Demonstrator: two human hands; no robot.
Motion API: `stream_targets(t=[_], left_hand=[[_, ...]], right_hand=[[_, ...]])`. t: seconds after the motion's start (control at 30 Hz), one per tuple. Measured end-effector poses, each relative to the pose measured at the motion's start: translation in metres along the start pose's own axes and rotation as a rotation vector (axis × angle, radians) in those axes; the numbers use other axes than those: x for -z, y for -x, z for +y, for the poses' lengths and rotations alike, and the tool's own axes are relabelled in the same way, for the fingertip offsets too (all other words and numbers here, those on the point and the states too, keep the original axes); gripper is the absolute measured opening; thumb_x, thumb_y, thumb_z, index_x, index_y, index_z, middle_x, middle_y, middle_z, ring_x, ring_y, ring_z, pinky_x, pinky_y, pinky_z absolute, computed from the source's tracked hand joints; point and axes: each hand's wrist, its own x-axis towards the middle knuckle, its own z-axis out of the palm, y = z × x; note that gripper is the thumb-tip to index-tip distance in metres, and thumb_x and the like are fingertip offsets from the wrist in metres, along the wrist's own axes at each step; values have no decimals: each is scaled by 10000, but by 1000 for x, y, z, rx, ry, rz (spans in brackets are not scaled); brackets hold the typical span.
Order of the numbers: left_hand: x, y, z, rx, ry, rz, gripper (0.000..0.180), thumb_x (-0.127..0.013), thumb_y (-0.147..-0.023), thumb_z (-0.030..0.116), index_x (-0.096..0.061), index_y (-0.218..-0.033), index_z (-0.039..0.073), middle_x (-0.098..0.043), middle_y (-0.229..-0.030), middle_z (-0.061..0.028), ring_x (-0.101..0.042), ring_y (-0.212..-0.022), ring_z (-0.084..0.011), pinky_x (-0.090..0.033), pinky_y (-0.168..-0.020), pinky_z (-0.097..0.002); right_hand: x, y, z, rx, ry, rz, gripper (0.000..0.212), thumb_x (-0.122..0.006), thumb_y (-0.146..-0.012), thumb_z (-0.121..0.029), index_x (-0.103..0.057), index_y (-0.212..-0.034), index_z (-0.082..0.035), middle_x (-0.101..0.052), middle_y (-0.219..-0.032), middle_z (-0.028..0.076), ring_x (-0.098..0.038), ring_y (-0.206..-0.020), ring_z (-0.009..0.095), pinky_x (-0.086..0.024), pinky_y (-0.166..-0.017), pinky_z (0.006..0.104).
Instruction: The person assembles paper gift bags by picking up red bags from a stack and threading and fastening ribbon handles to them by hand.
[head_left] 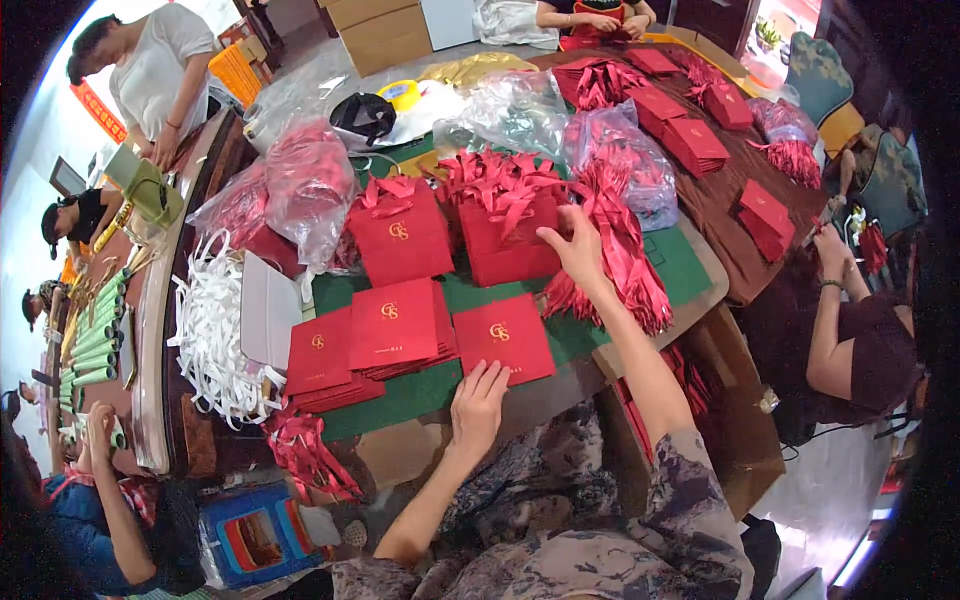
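A flat red paper bag with a gold emblem lies in front of me. My left hand rests on its near left corner, fingertips laid flat and not wrapped round it. My right hand is raised beside a row of standing red gift bags with ribbon handles. Its thumb and forefinger are apart, and I see nothing between them. Right of that hand hangs a thick bundle of red ribbons. Left of the flat bag are two stacks of flat red bags.
White ribbons heap at the left beside an open box. Plastic-wrapped red bundles stand behind. A cardboard box is below the table's right edge. Several people work around, one person's arm close on the right.
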Motion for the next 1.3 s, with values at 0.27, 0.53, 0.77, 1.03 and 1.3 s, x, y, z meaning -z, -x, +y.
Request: stream_targets(t=[0.27, 0.53, 0.77, 1.03, 1.3], left_hand=[[16, 21, 14, 42, 79, 43, 303, -738, -823, 60, -719, -1123, 29, -692, -1146, -124, -627, -1122, -334, -511, -936, -435], [27, 62, 28, 35, 124, 11, 285, -783, -764, 29, -744, -1046, 37, -703, -1081, -91, -639, -1020, -297, -526, -874, -407], [36, 69, 31, 60, 180, 38, 264, -791, -770, 48, -743, -1030, 50, -699, -1069, -81, -639, -990, -293, -524, -850, -400], [49, 51, 10, 212, 202, 117, 185, -746, -808, 17, -756, -989, 51, -713, -1035, -102, -648, -975, -302, -523, -860, -401], [41, 11, 0, 274, 188, 115, 220, -723, -855, 52, -722, -1073, 22, -704, -1075, -135, -632, -997, -329, -508, -891, -401]], right_hand=[[41, 126, -70, 198, 241, -228, 258, -730, -872, -197, -668, -1058, -29, -636, -1001, 154, -602, -953, 362, -494, -854, 440], [46, 213, -71, 229, 342, -372, 438, -763, -811, -147, -626, -1214, -44, -589, -1194, 141, -539, -1122, 350, -454, -928, 457], [49, 146, -45, 263, 428, -135, 248, -682, -827, -33, -685, -1070, -81, -606, -1000, 129, -555, -951, 347, -475, -827, 443], [43, 122, -18, 296, 655, -155, 167, -749, -773, -130, -701, -932, -129, -564, -928, 90, -546, -905, 313, -471, -717, 436], [66, 163, -72, 288, 311, -115, 142, -719, -820, -48, -634, -934, -53, -595, -1006, 107, -562, -960, 352, -486, -807, 439]])
